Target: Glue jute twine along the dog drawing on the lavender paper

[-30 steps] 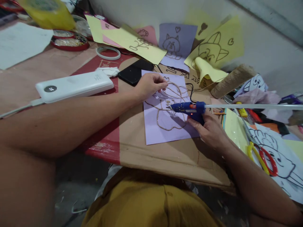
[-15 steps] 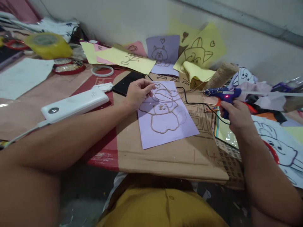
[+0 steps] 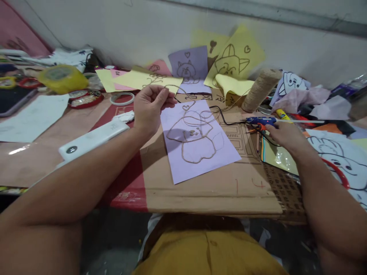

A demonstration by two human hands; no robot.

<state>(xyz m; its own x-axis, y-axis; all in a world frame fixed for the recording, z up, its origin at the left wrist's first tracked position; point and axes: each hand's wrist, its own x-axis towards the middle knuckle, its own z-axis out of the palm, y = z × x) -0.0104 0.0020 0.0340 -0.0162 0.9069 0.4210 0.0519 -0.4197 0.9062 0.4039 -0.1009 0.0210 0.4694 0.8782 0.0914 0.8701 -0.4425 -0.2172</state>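
Note:
My left hand (image 3: pixel 150 109) is raised over the top left corner of a purple sheet (image 3: pixel 187 172), its fingers pinching a strand of brown twine (image 3: pixel 189 95). The strand loops down across the paper. Twine lines on the sheet form a cartoon figure (image 3: pixel 198 146), with a faint pencil curve at its right side. To the right, my right hand (image 3: pixel 285 135) is closed at the handle of a blue glue gun (image 3: pixel 258 120), low over the cluttered side of the table. A white glue stick (image 3: pixel 306 121) protrudes from its back; the handle is mostly hidden.
A twine roll (image 3: pixel 262 89) stands behind the glue gun. A white power bank (image 3: pixel 93 141), a tape ring (image 3: pixel 122 98) and yellow tape (image 3: pixel 63 78) lie leftward. Finished twine pictures (image 3: pixel 187 68) lean on the wall. A black cord (image 3: pixel 223 117) crosses the cardboard (image 3: pixel 212 198).
My left hand has moved left and up, drawing the twine into a higher loop. The glue gun has come down lower with my right hand. The camera view has shifted slightly.

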